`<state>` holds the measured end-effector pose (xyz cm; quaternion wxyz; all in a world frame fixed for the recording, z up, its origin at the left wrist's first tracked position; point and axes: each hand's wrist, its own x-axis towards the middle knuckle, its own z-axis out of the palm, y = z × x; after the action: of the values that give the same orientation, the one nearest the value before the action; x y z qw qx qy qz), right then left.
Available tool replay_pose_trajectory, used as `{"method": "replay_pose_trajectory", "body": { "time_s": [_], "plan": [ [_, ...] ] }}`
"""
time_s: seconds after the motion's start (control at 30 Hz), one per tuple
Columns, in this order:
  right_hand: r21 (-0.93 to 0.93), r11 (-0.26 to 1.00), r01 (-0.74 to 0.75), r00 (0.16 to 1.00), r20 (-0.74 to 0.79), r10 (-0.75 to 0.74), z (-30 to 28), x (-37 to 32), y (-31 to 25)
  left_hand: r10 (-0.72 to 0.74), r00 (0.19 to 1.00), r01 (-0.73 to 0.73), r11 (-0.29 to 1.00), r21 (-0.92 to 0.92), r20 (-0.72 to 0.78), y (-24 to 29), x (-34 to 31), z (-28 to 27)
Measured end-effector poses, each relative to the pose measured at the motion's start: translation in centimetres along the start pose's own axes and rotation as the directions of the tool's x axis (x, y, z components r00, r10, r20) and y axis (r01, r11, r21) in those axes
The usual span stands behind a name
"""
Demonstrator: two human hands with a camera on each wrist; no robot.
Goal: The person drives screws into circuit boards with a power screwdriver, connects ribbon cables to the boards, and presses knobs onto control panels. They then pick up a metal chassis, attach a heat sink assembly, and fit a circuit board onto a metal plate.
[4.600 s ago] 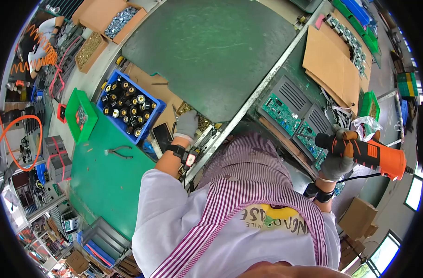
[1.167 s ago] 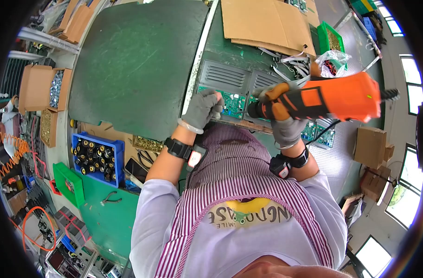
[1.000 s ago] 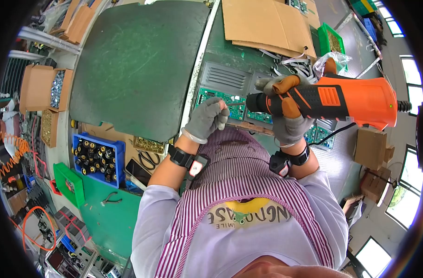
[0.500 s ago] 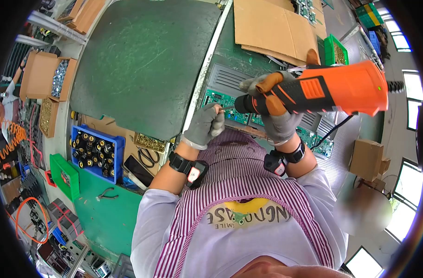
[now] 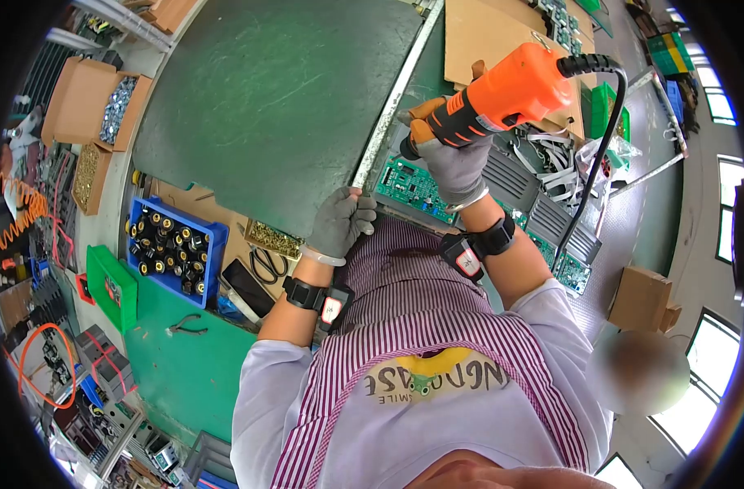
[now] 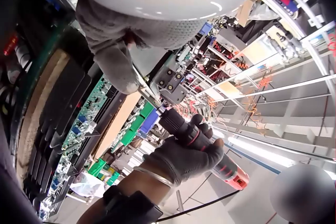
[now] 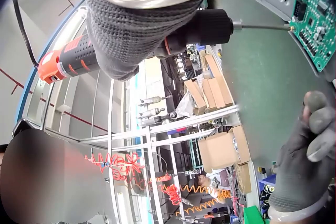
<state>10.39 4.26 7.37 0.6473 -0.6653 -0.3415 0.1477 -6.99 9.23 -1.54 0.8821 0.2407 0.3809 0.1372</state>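
An orange and black power screwdriver (image 5: 502, 90) is gripped by my gloved right hand (image 5: 455, 167), its body tilted up over a green circuit board (image 5: 405, 184) in a grey slotted housing. In the right wrist view its long bit ends in a small brass-coloured screw (image 7: 292, 28) at the edge of the board (image 7: 318, 16). My gloved left hand (image 5: 338, 223) is beside the board, near the metal table edge, fingers curled and thumb against the forefinger. Whether small things lie inside that hand is hidden. In the left wrist view my right hand (image 6: 184, 157) is round the driver.
A blue bin (image 5: 215, 254) of black, brass-centred parts, a tray of brass screws (image 5: 274, 240), scissors, a phone (image 5: 246, 287) and pliers (image 5: 189, 323) lie at left. Cardboard (image 5: 470, 37), loose straps and a green bin (image 5: 600, 106) are at right. The driver's black cable arches down past my right arm.
The driver has swung from nearly level to tilted up, and its bit has left my left fingertips for the board. Earlier, my left hand was at the screw tray.
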Motion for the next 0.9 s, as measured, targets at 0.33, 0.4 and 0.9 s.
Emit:
{"method": "replay_pose_trajectory", "body": {
  "time_s": [0.33,0.4,0.9],
  "plan": [
    [-0.143,0.987,0.072,0.991,0.125,-0.054,1.3,0.1,-0.4,-0.017,0.995,0.009,0.997,0.082,0.100,0.8,0.8,-1.0],
    [-0.101,0.992,0.075,0.992,0.104,-0.065,1.5,0.0,0.5,-0.002,0.999,0.001,1.000,0.011,0.044,0.5,0.9,-0.4],
    [0.111,0.991,0.077,0.986,0.140,-0.092,-0.4,-1.5,-4.6,-0.006,0.976,0.047,0.982,-0.185,0.218,-0.4,2.0,0.5]
  ]
}}
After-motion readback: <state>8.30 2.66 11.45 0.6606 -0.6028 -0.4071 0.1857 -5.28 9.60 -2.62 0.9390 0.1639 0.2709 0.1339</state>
